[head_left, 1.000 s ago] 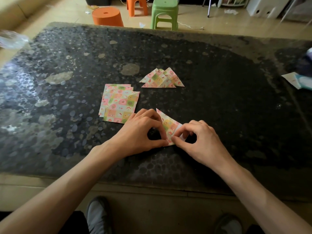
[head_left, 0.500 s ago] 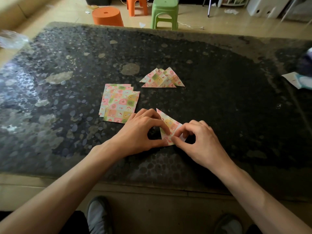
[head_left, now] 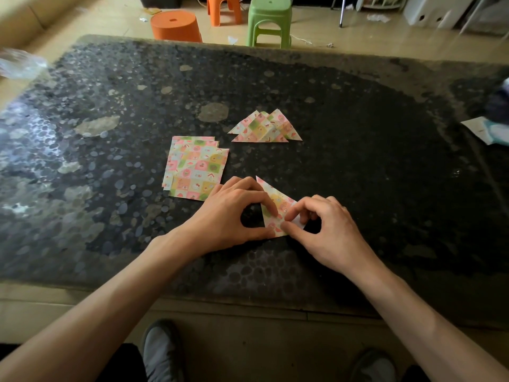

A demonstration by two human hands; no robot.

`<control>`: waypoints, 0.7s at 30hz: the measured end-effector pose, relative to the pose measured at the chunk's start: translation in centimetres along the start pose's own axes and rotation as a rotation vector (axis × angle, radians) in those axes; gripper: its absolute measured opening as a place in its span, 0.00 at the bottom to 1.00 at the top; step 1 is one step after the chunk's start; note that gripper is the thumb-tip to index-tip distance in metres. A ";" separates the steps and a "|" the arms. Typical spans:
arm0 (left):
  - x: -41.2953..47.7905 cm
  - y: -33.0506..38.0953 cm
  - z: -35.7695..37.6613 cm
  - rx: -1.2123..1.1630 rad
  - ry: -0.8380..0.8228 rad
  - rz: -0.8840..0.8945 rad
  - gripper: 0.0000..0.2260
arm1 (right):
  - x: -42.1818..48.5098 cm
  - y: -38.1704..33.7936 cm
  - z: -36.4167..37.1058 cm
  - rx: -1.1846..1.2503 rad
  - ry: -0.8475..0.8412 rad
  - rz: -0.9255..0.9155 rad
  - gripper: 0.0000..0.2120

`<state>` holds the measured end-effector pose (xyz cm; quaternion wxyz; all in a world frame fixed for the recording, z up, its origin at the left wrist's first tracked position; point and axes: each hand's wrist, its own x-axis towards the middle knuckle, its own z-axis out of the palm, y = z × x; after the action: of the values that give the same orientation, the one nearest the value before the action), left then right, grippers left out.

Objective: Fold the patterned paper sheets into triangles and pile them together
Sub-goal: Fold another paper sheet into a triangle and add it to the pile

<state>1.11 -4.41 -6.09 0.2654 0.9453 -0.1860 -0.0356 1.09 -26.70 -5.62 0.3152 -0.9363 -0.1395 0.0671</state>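
Head view: dark pebbly surface (head_left: 358,188), probably a bit grippy, with plastic stools (head_left: 270,20) on the floor behind. Flat stack (head_left: 197,168) on the left, triangle pile (head_left: 265,128) beyond it. Sheet (head_left: 271,198) nearest me looks thin, light and easily creased, so I'd hold it by the corners. Left hand (head_left: 228,216) and right hand (head_left: 327,230) both pinch it.

The left hand (head_left: 231,216) and right hand (head_left: 327,230) pinch the folded sheet (head_left: 275,201) and cover its middle and its near right corner. The fold line under the fingers is hidden.

In the stack of flat sheets (head_left: 195,169), the top sheet covers the lower ones, so their number cannot be told. The left hand's knuckles hide the stack's near right corner.

The pile of triangles (head_left: 264,128) overlaps, so its count is unclear.

The clear object (head_left: 19,64) at the left edge is blurred and cut off. The white and teal item (head_left: 493,130) is cut off at the right edge.
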 end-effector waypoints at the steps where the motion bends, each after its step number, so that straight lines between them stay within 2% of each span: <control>1: 0.0 0.0 0.0 -0.002 -0.003 -0.002 0.17 | 0.0 0.0 0.0 -0.002 -0.001 0.003 0.07; 13: 0.0 -0.4 -1.2 -0.060 -0.143 0.005 0.15 | 0.1 -0.1 -0.1 -0.006 -0.007 0.000 0.05; 21: 0.1 0.2 0.3 -0.040 0.017 -0.040 0.14 | 0.1 -0.2 -0.1 0.002 -0.011 0.002 0.05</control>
<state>1.07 -4.71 -6.28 0.2852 0.9436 -0.1640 -0.0367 1.17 -26.60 -5.45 0.3154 -0.9358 -0.1400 0.0727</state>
